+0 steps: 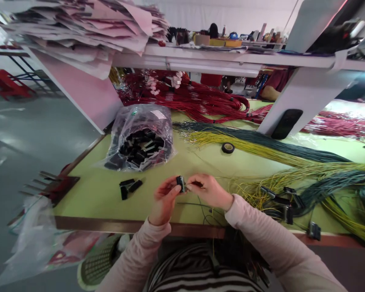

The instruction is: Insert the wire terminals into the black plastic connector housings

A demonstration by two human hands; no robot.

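On the pale green tabletop (88,202), with its dark wooden edge, a crumpled clear plastic bag (139,138) bulges around a heap of matte black connectors. Just right of it lie three loose black connectors (129,188), blocky and rectangular, two touching at an angle.

Nearer the front edge, the left hand (165,198) curls closed around a small black plastic connector (180,183), holding it in the air above the table. The connector's long axis stands roughly front to back, tipped slightly, with its right end facing the other hand. The right hand (207,190) comes in from that side, its fingertips (191,183) pinched together against the connector. Whatever they pinch is too small to tell.

Further right, a small roll of black tape (228,148) sits flat on the table. Long bundles of thin yellow wires (249,140) and dark green wires (280,142) sweep across the surface, fine and glossy. At their ends, black connectors (288,214) lie in a loose cluster, with another black connector (314,231) near the table edge.
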